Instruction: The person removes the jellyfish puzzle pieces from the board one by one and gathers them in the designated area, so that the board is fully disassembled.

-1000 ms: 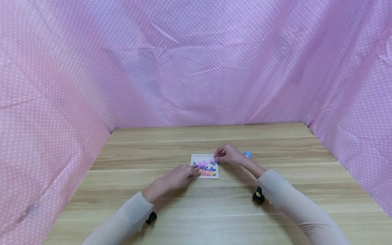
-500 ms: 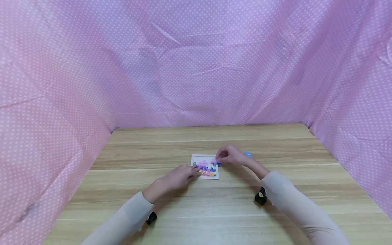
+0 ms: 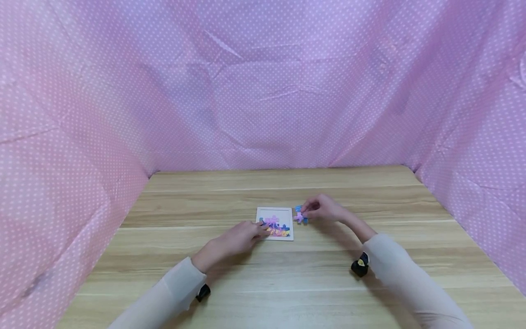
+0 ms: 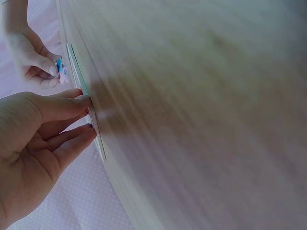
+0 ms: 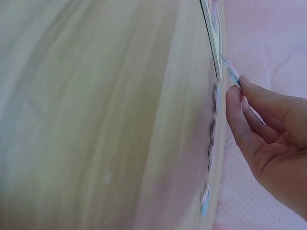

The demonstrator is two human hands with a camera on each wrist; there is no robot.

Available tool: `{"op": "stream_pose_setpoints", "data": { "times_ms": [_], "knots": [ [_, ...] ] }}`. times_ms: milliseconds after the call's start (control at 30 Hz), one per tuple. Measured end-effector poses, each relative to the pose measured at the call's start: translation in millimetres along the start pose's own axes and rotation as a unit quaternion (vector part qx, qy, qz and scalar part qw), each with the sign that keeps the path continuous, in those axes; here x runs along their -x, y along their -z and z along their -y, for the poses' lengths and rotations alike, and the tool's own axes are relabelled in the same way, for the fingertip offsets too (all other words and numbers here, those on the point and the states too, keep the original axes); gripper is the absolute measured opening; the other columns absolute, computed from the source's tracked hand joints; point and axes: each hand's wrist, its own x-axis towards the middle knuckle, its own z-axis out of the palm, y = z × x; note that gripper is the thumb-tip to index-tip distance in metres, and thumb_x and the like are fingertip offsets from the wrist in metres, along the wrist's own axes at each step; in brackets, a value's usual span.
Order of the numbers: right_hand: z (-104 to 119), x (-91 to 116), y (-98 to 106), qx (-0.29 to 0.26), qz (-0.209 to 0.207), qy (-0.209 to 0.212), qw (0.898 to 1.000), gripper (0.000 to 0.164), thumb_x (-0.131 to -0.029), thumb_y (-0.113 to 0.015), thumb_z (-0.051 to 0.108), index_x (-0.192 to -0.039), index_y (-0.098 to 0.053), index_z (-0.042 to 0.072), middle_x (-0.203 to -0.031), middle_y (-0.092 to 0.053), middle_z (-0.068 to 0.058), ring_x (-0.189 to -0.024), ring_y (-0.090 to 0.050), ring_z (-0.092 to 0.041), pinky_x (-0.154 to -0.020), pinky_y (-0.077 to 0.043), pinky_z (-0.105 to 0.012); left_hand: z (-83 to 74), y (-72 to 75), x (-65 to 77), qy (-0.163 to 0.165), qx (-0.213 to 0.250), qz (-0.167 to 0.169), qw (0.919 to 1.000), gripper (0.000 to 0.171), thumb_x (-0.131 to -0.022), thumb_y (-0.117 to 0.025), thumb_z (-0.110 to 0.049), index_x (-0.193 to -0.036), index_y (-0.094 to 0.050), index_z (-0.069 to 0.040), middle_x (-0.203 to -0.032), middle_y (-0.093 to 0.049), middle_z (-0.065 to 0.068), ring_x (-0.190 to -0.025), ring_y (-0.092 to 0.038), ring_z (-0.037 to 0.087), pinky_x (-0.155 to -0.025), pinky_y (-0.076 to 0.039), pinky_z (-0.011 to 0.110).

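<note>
My right hand (image 3: 323, 209) pinches a small pink and blue jigsaw piece (image 3: 299, 217) between thumb and fingers, just right of a white-framed puzzle board (image 3: 292, 230). In the right wrist view the held piece (image 5: 232, 72) tilts up, seen nearly edge-on. The board's lower part is filled with pink, yellow and dark blue pieces (image 3: 279, 231); its upper part shows bare white. My left hand (image 3: 244, 235) rests its fingertips on the board's left side. The left wrist view shows those fingers (image 4: 72, 106) fairly straight against the board.
Several loose pieces (image 5: 205, 201) lie on the table right of the board, mostly hidden behind the right hand in the head view. A blue patch (image 3: 298, 209) shows beside the held piece. Pink dotted cloth (image 3: 263, 91) surrounds the wooden table (image 3: 205, 192).
My right hand has moved right with the jigsaw piece, from over the board's right edge to beside the board. The left hand stays in place.
</note>
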Motion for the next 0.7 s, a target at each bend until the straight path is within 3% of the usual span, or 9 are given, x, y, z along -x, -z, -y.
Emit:
{"op": "stream_pose_setpoints", "data": {
  "times_ms": [367,700],
  "knots": [
    [-20,26,18,0.009,-0.02,0.014,1.0,0.013,-0.092,-0.069,-0.003,-0.102,-0.074,-0.01,-0.1,-0.075,-0.024,-0.083,-0.063,-0.008,-0.07,-0.053,-0.017,-0.1,1.1,0.8,-0.009,-0.008,-0.004,0.9999,0.028,-0.104,-0.056,-0.008,-0.127,-0.071,-0.006,-0.139,-0.063,0.011,-0.132,-0.059,0.026,-0.109,-0.049,0.041],
    [-29,51,34,-0.053,-0.01,-0.023,0.998,0.017,-0.093,-0.067,-0.005,-0.105,-0.067,-0.017,-0.097,-0.073,-0.029,-0.077,-0.068,-0.006,-0.07,-0.06,-0.022,1.6,0.3,0.7,-0.024,-0.003,-0.008,0.9997,0.028,-0.103,-0.057,-0.006,-0.128,-0.069,-0.005,-0.138,-0.063,0.013,-0.13,-0.06,0.025,-0.105,-0.053,0.038]
  ]
}}
